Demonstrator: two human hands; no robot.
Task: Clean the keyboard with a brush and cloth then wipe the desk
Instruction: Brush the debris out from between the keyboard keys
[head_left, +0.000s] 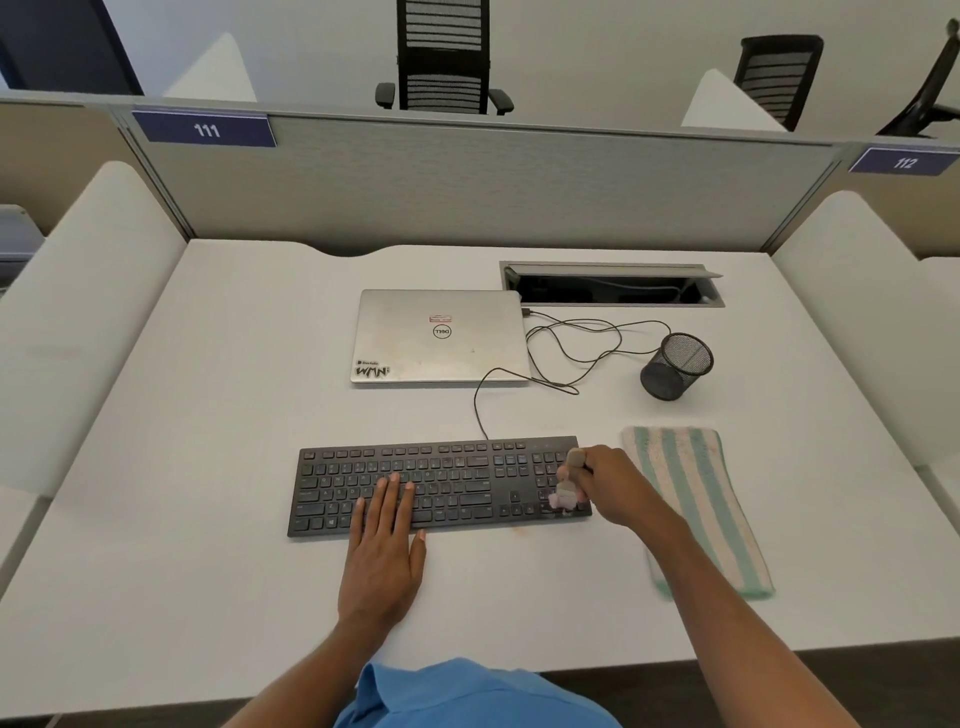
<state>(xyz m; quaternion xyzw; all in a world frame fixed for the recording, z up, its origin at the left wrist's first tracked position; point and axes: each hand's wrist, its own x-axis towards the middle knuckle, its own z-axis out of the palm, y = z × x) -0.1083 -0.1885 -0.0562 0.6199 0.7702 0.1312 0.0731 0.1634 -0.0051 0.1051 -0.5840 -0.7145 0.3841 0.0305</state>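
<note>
Black keyboard (439, 486) lies near front edge of tabletop (208, 467), roughly centred. Left hand (385, 545) flat on its keys, fingers straight, pressing it down. Right hand (610, 486) grips brush (569, 483), bristles on numpad at keyboard's right end. Striped cloth (701, 499) just beside, toward right edge. Closed laptop (439, 335) & mesh cup (675, 366) further back.
</note>
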